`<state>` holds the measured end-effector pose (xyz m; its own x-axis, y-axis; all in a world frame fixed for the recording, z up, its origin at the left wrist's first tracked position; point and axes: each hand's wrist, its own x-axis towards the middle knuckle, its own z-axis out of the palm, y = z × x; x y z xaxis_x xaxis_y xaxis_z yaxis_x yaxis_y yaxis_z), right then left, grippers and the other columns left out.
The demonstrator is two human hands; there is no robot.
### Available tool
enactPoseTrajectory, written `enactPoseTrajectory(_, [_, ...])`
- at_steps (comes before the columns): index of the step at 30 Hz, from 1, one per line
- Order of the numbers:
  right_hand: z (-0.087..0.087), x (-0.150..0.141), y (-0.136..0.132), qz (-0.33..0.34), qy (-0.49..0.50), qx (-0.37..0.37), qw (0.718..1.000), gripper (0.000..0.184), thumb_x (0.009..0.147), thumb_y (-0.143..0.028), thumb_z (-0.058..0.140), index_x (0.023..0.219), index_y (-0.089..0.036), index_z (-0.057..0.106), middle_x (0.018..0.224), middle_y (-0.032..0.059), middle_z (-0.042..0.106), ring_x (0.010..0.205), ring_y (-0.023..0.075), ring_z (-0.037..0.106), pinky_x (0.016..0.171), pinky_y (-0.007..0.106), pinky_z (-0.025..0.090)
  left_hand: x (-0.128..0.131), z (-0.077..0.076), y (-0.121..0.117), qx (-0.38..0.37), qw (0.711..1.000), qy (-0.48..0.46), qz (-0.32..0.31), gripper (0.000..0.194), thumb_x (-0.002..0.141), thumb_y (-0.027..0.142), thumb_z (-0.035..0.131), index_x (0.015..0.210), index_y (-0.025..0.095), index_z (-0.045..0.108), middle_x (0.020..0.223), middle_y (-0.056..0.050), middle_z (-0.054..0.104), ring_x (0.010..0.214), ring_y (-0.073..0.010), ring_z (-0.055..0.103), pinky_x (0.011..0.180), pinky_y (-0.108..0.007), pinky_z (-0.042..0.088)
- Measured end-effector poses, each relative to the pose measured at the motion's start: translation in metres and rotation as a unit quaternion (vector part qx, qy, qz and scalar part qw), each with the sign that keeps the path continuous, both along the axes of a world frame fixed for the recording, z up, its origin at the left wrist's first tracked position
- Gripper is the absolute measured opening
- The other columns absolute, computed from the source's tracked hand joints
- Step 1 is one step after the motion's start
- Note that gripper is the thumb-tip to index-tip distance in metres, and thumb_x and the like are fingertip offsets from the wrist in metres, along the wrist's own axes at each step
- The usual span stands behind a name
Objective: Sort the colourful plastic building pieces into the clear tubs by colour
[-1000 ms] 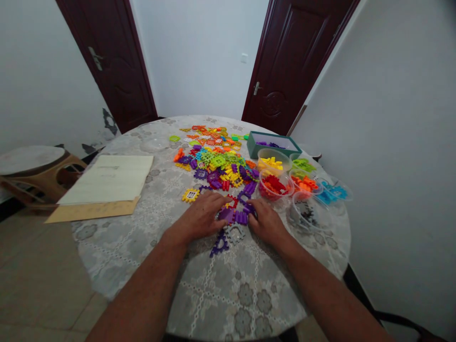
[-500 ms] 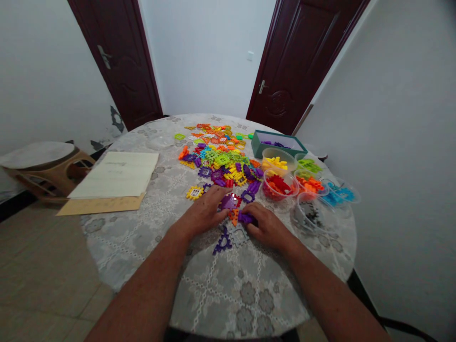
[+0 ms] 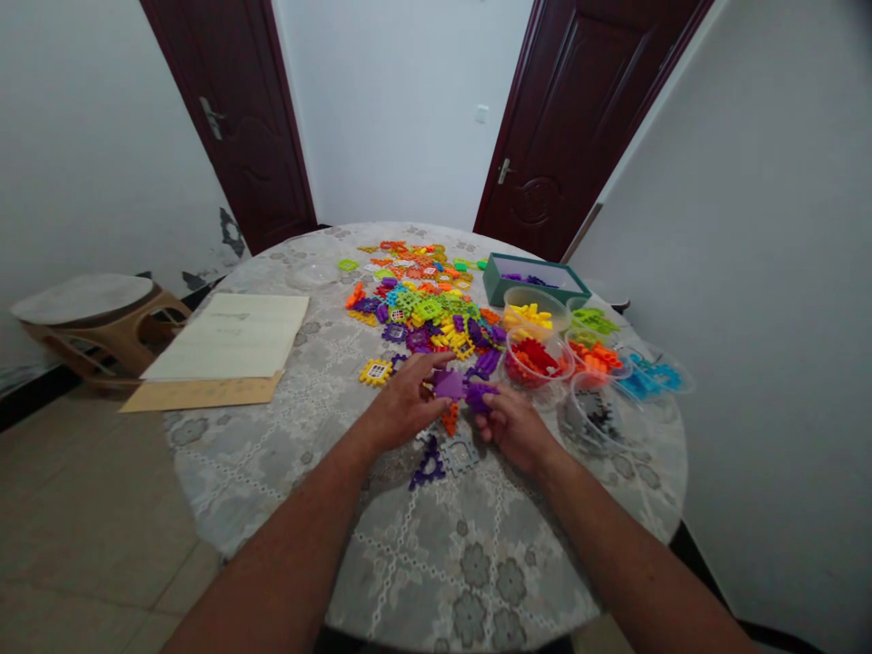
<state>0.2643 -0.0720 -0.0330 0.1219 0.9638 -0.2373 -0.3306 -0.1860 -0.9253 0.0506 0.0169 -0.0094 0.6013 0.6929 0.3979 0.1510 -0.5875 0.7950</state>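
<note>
My left hand (image 3: 409,400) has its thumb and fingers around the left side of a flat purple building piece (image 3: 450,383). Between the fingers and thumb of my right hand (image 3: 516,425) is a ribbed purple building block (image 3: 479,397), close to that piece's right edge. Whether the two touch, I cannot tell. An orange triangular piece (image 3: 450,418) shows just below the flat one. Nearer to me lie a grey toothed frame piece (image 3: 460,453) and a dark purple triangular frame piece (image 3: 428,465). A yellow window piece (image 3: 375,371) is left of my left hand.
A heap of mixed building pieces (image 3: 426,311) covers the table's middle. To the right stand a green box (image 3: 495,283) and clear tubs of sorted pieces, including a red-filled tub (image 3: 538,360). Paper sheets (image 3: 228,336) lie on the left of the patterned tablecloth (image 3: 381,554).
The ribbed purple block in my right hand has been raised and turned beside the flat purple piece. My left hand has stayed by the flat piece, its index finger stretched further out.
</note>
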Motion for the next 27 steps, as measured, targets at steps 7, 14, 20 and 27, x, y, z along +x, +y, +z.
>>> enactPoseTrajectory(7, [0.005,-0.007,-0.004,0.097,0.084,0.022,0.991,0.056,0.084,-0.048,0.084,0.129,-0.024,0.062,0.095,0.0049,0.073,0.069,0.0159,0.069,0.052,0.023,0.056,0.010,-0.001,-0.012,0.144,0.989,0.005,-0.046,0.066,0.088,0.014,0.073,0.149,0.026,0.051,0.138,-0.011,0.064,0.131,-0.0270,0.058,0.113,-0.048,0.049])
enactPoseTrajectory(14, [0.004,-0.014,-0.006,0.076,-0.115,0.025,0.990,0.052,0.083,-0.040,0.082,0.128,-0.022,0.063,0.080,0.0013,0.071,0.064,0.0169,0.067,0.055,0.028,0.057,0.015,-0.013,-0.011,0.160,0.986,0.037,-0.042,0.053,0.094,0.017,0.064,0.146,0.022,0.054,0.133,-0.012,0.069,0.124,-0.0261,0.064,0.109,-0.046,0.052])
enactPoseTrajectory(20, [0.001,-0.008,-0.002,-0.024,-0.222,0.047,0.974,0.052,0.088,-0.040,0.070,0.135,-0.024,0.053,0.065,-0.0049,0.066,0.051,0.0148,0.058,0.049,0.025,0.048,-0.014,0.015,-0.004,0.114,0.987,0.113,-0.021,0.030,0.095,0.026,0.068,0.124,0.021,0.066,0.113,-0.008,0.071,0.101,-0.0208,0.067,0.091,-0.037,0.056])
enactPoseTrajectory(27, [-0.006,-0.001,-0.001,-0.068,-0.236,0.051,0.968,0.043,0.087,-0.043,0.071,0.122,-0.028,0.050,0.069,-0.0061,0.066,0.054,0.0152,0.059,0.051,0.025,0.048,-0.034,0.037,-0.049,0.072,0.939,0.328,-0.080,0.035,0.084,0.025,0.079,0.117,0.026,0.066,0.117,-0.005,0.068,0.105,-0.0241,0.065,0.091,-0.036,0.052])
